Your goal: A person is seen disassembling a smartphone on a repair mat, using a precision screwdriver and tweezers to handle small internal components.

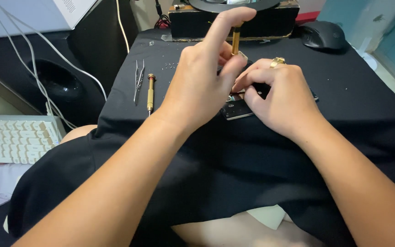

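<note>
Left hand: my left hand (197,87) was closed around a gold screwdriver (236,40), forefinger capping its top, thumb and middle finger pinching the shaft. The driver stood nearly upright, its tip hidden behind my fingers.

Right hand: my right hand (277,93) was curled shut on the device (234,110), fingertips pressing it flat. A gold ring (277,61) sat on one finger.

Device: a small flat dark board with a pale edge, lying on the black cloth (353,105) under both hands; most of it was covered, so I could not tell which screw the tip met.

Doing it well: I judged the driver had to stay square to the device, with light pressure from the capping finger while thumb and middle finger did the turning. The right hand needed to hold the device firmly so it would not skate on the cloth.

Left of the device: a second gold screwdriver (150,93) and, just beyond it, tweezers (138,80), side by side on the cloth.

Beyond the device: tiny screws (170,66) scattered loose, then a black box (234,20), with a mouse (323,34) to its right.

Far left of the device: a white keyboard (17,137), off the table's cloth.

Risk: I thought a slipped tip could chew a screw head, and a freed screw could vanish on the dark cloth.
</note>
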